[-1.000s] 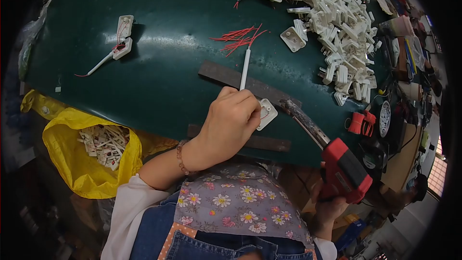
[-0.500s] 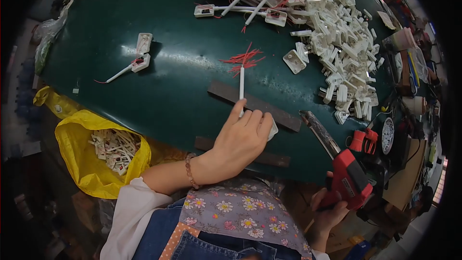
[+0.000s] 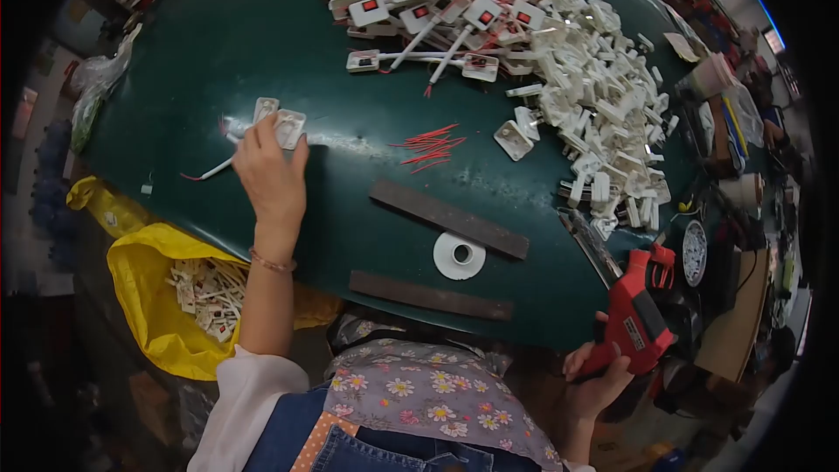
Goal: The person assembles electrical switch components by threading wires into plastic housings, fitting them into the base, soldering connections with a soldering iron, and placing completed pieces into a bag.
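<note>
Placing, seemingly, a white housing.
Left hand: grip indeterminate; right hand grasping red tool; next calls for release.

1. The left arm reaches forward, its forearm running nearly straight up the view.
2. The left wrist is almost in line with the forearm, with only a slight bend.
3. The left hand shows its back to the camera, palm down.
4. Its fingers point forward, lightly bent and close together; the thumb stands apart on the inner side. How firmly they press is hidden.
5. The right hand sits low and close to the body, well apart from the left, its digits curled in a grip.
6. Only part of the right forearm shows.
</note>
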Action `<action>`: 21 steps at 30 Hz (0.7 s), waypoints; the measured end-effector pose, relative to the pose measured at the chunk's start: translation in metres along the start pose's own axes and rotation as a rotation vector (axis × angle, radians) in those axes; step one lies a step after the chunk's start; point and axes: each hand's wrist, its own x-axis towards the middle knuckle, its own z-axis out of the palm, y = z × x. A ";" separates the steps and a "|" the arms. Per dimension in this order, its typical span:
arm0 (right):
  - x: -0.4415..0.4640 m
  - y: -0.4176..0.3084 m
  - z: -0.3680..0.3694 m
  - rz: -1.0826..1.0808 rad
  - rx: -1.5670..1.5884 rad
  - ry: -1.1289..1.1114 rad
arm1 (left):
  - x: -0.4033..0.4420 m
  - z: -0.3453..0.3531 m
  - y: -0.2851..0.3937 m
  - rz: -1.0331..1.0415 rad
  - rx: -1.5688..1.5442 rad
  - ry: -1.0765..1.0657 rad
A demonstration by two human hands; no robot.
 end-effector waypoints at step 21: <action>-0.001 0.000 -0.014 -0.023 0.092 -0.026 | 0.021 0.075 0.188 0.160 -0.883 -0.655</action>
